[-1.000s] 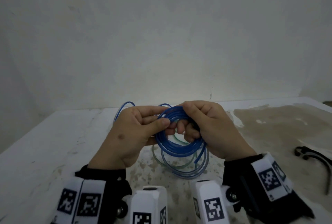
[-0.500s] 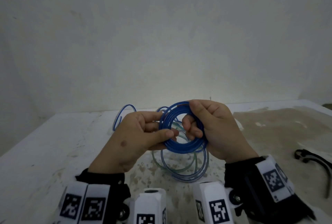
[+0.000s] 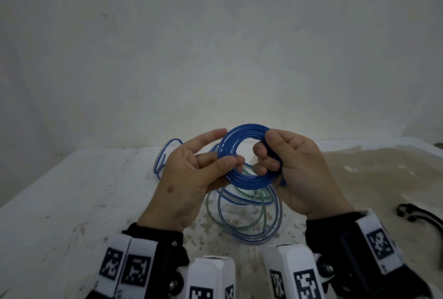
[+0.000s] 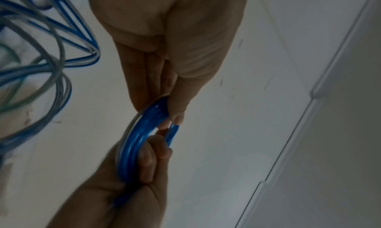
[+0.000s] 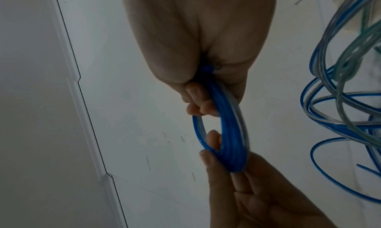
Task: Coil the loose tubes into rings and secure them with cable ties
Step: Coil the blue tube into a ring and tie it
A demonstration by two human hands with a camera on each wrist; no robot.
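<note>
A blue tube wound into a tight ring (image 3: 242,154) is held up above the table between both hands. My left hand (image 3: 191,174) pinches the ring's left side between thumb and fingers, seen edge-on as the blue ring (image 4: 144,133) in the left wrist view. My right hand (image 3: 292,166) has its fingers curled through the ring's right side, gripping the blue ring (image 5: 228,133). Beneath them lie loose blue and green tubes (image 3: 242,217) in wide loops on the table. A blue tube end (image 3: 165,154) arcs out behind the left hand.
The stained white table (image 3: 72,202) runs to a plain wall close behind. Black cable ties (image 3: 422,217) lie at the right edge of the head view. More loose tube loops (image 5: 340,101) lie beside the hands.
Both hands have raised the blue ring and tipped it more upright toward the camera. The left index finger now stretches along the ring's top left.
</note>
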